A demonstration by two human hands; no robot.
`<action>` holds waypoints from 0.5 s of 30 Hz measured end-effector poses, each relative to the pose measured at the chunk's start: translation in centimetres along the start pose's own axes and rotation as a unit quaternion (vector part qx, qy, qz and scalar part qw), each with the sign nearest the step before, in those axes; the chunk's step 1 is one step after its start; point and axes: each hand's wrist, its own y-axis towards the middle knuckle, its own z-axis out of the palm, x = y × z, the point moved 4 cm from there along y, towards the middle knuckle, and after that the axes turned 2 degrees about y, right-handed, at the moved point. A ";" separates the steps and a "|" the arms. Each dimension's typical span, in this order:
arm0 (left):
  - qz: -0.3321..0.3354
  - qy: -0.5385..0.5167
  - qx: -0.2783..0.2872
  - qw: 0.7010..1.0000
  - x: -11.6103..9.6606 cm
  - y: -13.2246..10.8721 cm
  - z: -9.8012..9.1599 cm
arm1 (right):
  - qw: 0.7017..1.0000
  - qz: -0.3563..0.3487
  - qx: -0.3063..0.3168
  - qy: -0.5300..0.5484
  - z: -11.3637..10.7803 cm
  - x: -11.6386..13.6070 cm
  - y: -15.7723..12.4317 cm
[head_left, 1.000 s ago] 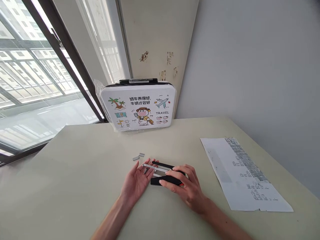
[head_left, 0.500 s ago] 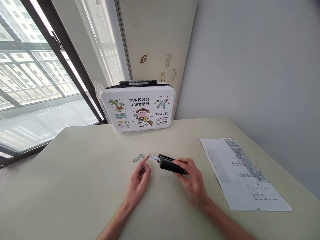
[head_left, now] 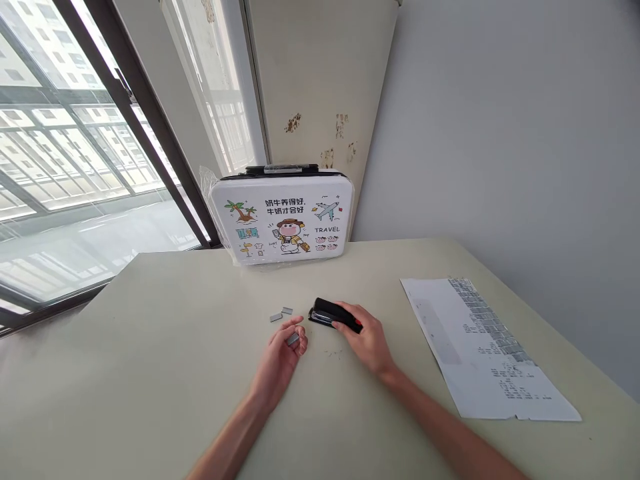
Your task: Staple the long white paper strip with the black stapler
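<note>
My right hand (head_left: 367,340) is wrapped round a black stapler (head_left: 333,313), whose top now lies down over its base, its front end pointing left. A strip of staples (head_left: 293,339) rests in the curled fingers of my left hand (head_left: 281,360), palm turned up. The left index finger reaches out close to the stapler's front end. Two more short grey staple strips (head_left: 276,318) lie on the table just beyond that hand. Several loose staples (head_left: 333,353) are scattered below the stapler.
At the back of the table (head_left: 175,373) stands a white case (head_left: 283,220) with cartoon prints, wrapped in clear plastic. A printed sheet (head_left: 480,353) lies to the right. A window (head_left: 90,147) is at the left, a grey wall (head_left: 510,133) at the right.
The stapler, open with its metal tray sticking out before, is now closed and turned lower in my right hand. My left index finger has come away from its tray.
</note>
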 end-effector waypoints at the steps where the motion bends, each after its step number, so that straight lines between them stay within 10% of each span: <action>1: -0.027 -0.048 -0.001 0.998 0.1 0.1 -0.1 | 1.000 -0.008 0.000 -0.003 0.8 -0.2 1.0; 8: -0.099 -0.149 -0.016 0.984 -0.3 0.2 -0.2 | 0.996 -0.078 0.032 -0.004 5.8 0.3 6.5; 15: -0.110 -0.170 0.047 0.978 -0.1 0.5 -0.1 | 0.975 -0.196 0.068 -0.077 3.9 4.1 2.6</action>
